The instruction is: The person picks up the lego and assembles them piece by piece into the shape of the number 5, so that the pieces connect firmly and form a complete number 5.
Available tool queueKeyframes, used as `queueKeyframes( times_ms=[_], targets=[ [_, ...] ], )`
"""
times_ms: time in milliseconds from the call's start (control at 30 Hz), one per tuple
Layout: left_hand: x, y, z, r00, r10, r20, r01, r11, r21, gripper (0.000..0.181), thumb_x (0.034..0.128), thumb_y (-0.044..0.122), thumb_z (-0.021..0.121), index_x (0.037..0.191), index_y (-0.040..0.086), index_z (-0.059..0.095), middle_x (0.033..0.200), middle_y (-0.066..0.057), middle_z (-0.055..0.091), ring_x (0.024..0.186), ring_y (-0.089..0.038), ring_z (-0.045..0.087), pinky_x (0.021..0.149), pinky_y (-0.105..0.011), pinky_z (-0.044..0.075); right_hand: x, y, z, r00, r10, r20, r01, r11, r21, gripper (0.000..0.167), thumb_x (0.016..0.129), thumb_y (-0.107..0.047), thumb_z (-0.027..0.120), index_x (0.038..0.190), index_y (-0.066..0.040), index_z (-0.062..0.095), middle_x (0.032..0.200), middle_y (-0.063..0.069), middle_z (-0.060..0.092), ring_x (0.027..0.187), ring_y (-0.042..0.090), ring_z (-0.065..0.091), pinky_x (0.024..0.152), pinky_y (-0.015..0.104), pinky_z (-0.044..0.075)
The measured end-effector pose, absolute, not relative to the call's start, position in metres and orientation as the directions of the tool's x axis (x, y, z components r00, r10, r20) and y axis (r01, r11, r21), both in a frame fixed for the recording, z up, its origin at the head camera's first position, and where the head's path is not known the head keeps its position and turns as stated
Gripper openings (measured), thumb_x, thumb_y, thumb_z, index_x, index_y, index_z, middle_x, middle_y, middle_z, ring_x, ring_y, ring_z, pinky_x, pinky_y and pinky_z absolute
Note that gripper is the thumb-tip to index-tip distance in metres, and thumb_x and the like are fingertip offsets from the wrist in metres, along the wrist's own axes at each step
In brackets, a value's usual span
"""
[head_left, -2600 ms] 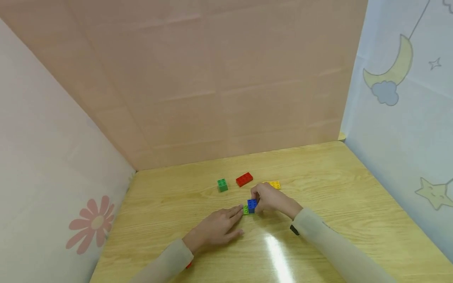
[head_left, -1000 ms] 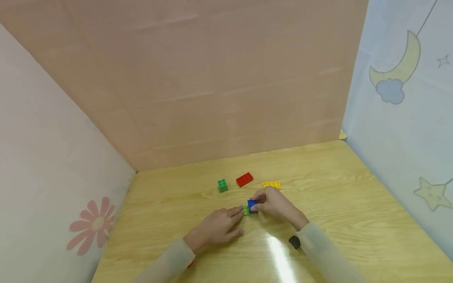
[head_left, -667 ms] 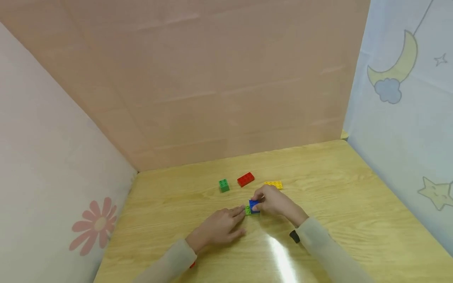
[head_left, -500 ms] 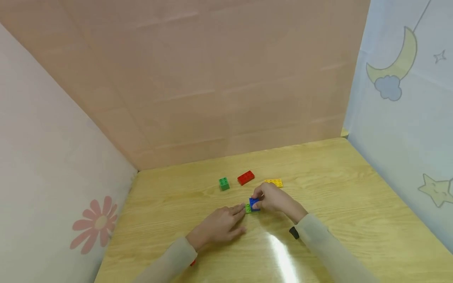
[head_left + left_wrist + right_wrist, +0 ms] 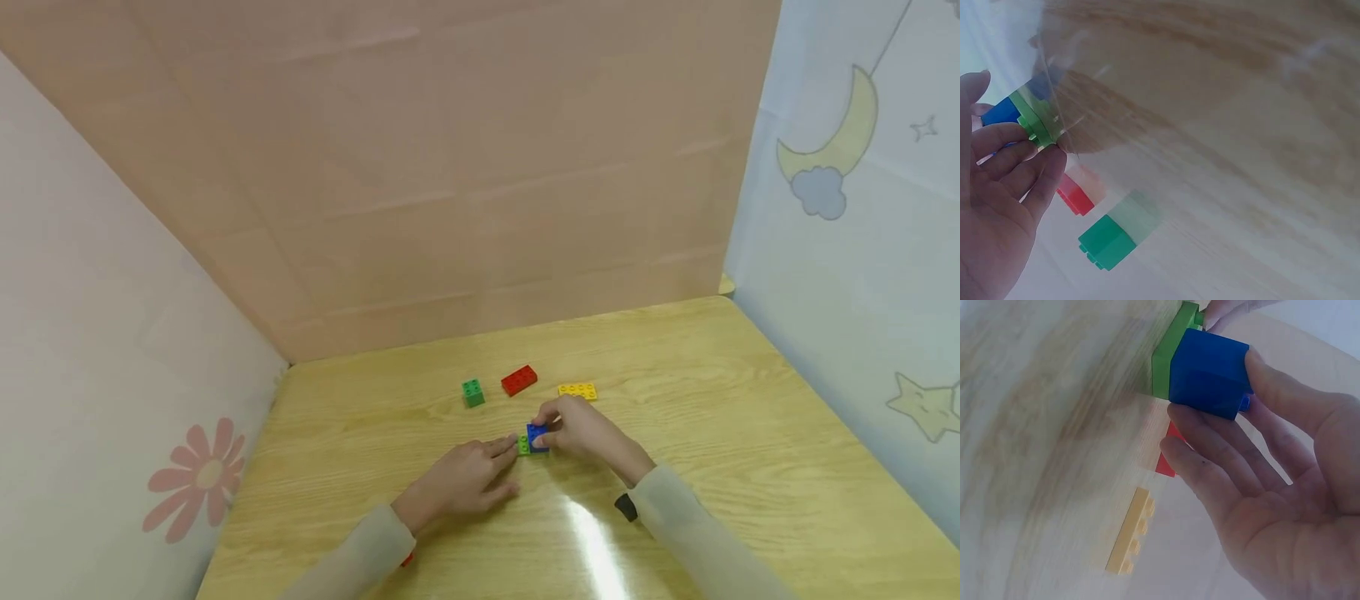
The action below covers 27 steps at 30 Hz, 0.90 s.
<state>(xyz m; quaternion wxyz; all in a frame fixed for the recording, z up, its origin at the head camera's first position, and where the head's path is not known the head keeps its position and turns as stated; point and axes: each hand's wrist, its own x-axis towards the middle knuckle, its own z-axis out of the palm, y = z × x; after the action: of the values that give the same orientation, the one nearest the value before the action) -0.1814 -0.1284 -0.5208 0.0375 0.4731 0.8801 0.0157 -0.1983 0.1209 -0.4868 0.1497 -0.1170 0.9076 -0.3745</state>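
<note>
On the wooden table (image 5: 337,433), a light green toy brick (image 5: 523,445) lies flat between both hands. A blue toy brick (image 5: 1207,372) sits on its right part, against the studded side; whether it is fully pressed down I cannot tell. My right hand (image 5: 592,433) pinches the blue brick between thumb and fingers, the thumb reaching over its studs in the head view. Extended fingertips of my left hand (image 5: 465,479) touch the left end of the light green brick. In the left wrist view the left fingers partly cover that brick (image 5: 1036,125).
Behind the hands lie a darker green brick (image 5: 473,393), a red brick (image 5: 519,380) and a yellow brick (image 5: 577,390). A red piece (image 5: 407,560) shows beside the left sleeve. A black object (image 5: 626,507) is at the right cuff. Patterned walls enclose the table.
My right thumb has moved from the blue brick's side to over its studs, and that hand has come slightly nearer, uncovering more of the yellow brick. The left hand stays put.
</note>
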Motion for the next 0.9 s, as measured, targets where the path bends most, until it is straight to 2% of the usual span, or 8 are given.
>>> queueKeyframes(
  times_ms=[267, 467, 633, 733, 900],
  targets=[
    [-0.182, -0.126, -0.522, -0.576, 0.812, -0.089, 0.807, 0.583, 0.095, 0.061, 0.1108, 0.054, 0.043, 0.152, 0.011, 0.057, 0.16, -0.007, 0.053, 0.135, -0.021, 0.065, 0.109, -0.038, 0.057, -0.193, 0.123, -0.496, -0.925, -0.337, -0.178, -0.075, 0.619, -0.782, 0.02, 0.093, -0.01, 0.08, 0.112, -0.01, 0.078, 0.119, 0.009, 0.077, 0.111, 0.027, 0.075, 0.093, 0.043, 0.063],
    [-0.185, -0.125, -0.521, -0.579, 0.809, -0.105, 0.804, 0.587, 0.095, 0.063, 0.1109, 0.055, 0.041, 0.155, 0.012, 0.053, 0.163, -0.006, 0.049, 0.137, -0.021, 0.063, 0.11, -0.037, 0.056, -0.196, 0.127, -0.494, -0.926, -0.345, -0.151, -0.1, 0.614, -0.783, 0.02, 0.093, -0.01, 0.08, 0.113, -0.011, 0.078, 0.119, 0.01, 0.077, 0.111, 0.029, 0.075, 0.096, 0.045, 0.063],
    [-0.183, -0.124, -0.519, -0.584, 0.802, -0.125, 0.797, 0.596, 0.103, 0.062, 0.1106, 0.055, 0.042, 0.155, 0.013, 0.052, 0.163, -0.006, 0.049, 0.137, -0.021, 0.063, 0.109, -0.037, 0.057, -0.195, 0.134, -0.503, -0.912, -0.394, -0.114, -0.133, 0.547, -0.827, 0.022, 0.094, -0.017, 0.08, 0.116, -0.011, 0.077, 0.122, 0.01, 0.076, 0.113, 0.032, 0.075, 0.095, 0.044, 0.063],
    [-0.183, -0.123, -0.518, -0.589, 0.798, -0.125, 0.792, 0.601, 0.105, 0.062, 0.1104, 0.055, 0.043, 0.155, 0.013, 0.053, 0.162, -0.005, 0.051, 0.136, -0.02, 0.063, 0.109, -0.037, 0.057, -0.194, 0.14, -0.509, -0.909, -0.409, -0.083, -0.145, 0.496, -0.856, 0.027, 0.094, -0.018, 0.08, 0.119, -0.011, 0.076, 0.125, 0.012, 0.075, 0.115, 0.035, 0.074, 0.095, 0.044, 0.063],
    [-0.183, -0.121, -0.513, -0.594, 0.795, -0.126, 0.789, 0.606, 0.101, 0.06, 0.1102, 0.053, 0.046, 0.153, 0.012, 0.056, 0.16, -0.005, 0.053, 0.135, -0.019, 0.064, 0.108, -0.037, 0.057, -0.195, 0.144, -0.518, -0.912, -0.403, -0.074, -0.122, 0.44, -0.89, 0.042, 0.092, -0.019, 0.082, 0.129, -0.003, 0.071, 0.13, 0.018, 0.073, 0.117, 0.036, 0.073, 0.098, 0.046, 0.062]
  ],
)
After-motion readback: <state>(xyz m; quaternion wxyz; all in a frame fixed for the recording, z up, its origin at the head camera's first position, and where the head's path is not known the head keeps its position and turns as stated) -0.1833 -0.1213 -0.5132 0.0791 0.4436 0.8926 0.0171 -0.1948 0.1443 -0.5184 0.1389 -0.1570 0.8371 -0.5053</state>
